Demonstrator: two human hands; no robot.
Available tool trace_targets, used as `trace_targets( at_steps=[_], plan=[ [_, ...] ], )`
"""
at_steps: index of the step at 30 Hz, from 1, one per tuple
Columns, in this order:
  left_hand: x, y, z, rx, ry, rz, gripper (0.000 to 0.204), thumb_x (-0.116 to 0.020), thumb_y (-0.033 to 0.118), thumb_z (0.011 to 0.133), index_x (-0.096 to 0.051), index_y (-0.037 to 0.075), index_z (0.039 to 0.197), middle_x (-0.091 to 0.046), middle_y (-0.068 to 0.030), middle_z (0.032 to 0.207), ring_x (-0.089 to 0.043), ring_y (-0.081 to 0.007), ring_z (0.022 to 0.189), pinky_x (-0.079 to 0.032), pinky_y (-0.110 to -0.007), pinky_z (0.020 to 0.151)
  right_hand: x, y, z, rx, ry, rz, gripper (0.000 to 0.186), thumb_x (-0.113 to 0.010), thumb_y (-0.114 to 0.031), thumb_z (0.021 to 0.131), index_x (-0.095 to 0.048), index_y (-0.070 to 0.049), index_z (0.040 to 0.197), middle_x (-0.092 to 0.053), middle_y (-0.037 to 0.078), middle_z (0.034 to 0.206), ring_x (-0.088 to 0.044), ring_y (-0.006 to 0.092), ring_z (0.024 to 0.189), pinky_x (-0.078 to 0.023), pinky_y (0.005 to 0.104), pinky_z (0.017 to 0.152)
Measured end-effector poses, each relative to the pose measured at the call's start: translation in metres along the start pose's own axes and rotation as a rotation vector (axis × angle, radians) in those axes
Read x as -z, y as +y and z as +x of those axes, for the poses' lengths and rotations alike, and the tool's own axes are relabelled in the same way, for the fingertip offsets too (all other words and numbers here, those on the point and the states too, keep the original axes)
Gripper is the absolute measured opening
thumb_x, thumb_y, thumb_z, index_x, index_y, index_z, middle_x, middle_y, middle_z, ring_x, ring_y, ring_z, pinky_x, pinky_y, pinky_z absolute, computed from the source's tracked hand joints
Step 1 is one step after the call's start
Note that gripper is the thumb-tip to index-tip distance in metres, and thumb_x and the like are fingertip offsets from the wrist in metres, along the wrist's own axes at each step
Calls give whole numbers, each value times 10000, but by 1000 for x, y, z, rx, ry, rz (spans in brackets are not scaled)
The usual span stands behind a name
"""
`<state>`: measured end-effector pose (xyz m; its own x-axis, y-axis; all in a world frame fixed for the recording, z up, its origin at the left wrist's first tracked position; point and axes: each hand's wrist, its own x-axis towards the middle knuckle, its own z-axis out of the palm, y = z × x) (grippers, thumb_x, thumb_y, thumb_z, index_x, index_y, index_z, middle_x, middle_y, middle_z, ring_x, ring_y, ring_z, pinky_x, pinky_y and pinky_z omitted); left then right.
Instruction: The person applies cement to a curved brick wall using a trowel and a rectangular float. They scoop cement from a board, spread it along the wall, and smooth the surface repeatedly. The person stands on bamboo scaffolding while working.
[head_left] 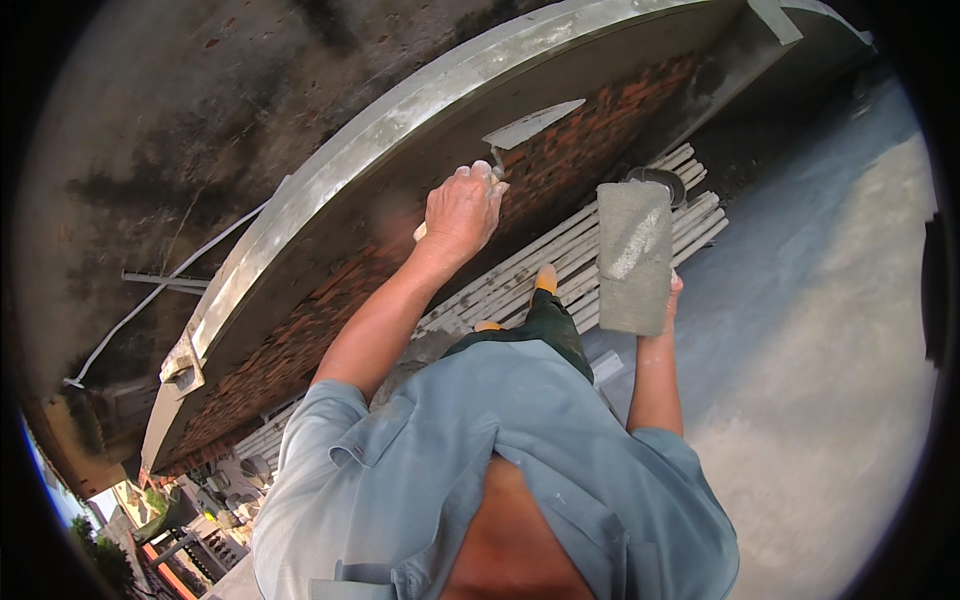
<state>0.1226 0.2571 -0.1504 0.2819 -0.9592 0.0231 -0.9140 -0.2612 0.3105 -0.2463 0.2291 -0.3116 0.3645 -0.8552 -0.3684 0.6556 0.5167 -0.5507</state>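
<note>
My left hand (pixel 462 212) is closed on the handle of a trowel, whose pale flat blade (pixel 530 124) is over the plastered band and red brickwork (pixel 640 95) of a curved low wall. In my right hand (pixel 672 298) is an oblong grey board (pixel 632 290) with a pale smear on its face; the fingers are partly hidden behind it. The wall's pale top edge (pixel 408 102) arcs across the upper view, with a small flat tool (pixel 182 368) at its left end.
Long pale planks (pixel 500 280) lie beneath me, under my yellow boots (pixel 545 282), beside a dark round container (pixel 660 182). A grey floor (pixel 820 330) stretches at right. A white pipe or cable (pixel 140 290) is beyond the wall. Assorted items (pixel 205 530) are at lower left.
</note>
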Motion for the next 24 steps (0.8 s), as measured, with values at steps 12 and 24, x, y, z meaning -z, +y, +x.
trace_targets(
  at_steps=[12, 24],
  plan=[
    [39, -50, -37, 293, -4, -227, 388, -626, 380, 1021, -683, 3, 1095, -731, -256, 903, -715, -462, 905, -545, -528, 816, -30, -16, 35, 86, -65, 51, 842, -773, -629, 864, -553, -74, 1459, -639, 130, 1403, -636, 311, 1243, -543, 480, 1068],
    [30, -18, -119, -253, -162, -384, 378, -786, 306, 888, -708, 46, 1152, -717, -153, 995, -705, -380, 932, -563, -466, 804, -102, -17, 35, -49, -305, 210, 831, -794, -579, 861, -557, -61, 1467, -634, 148, 1421, -632, 324, 1263, -543, 500, 1074]
  ],
)
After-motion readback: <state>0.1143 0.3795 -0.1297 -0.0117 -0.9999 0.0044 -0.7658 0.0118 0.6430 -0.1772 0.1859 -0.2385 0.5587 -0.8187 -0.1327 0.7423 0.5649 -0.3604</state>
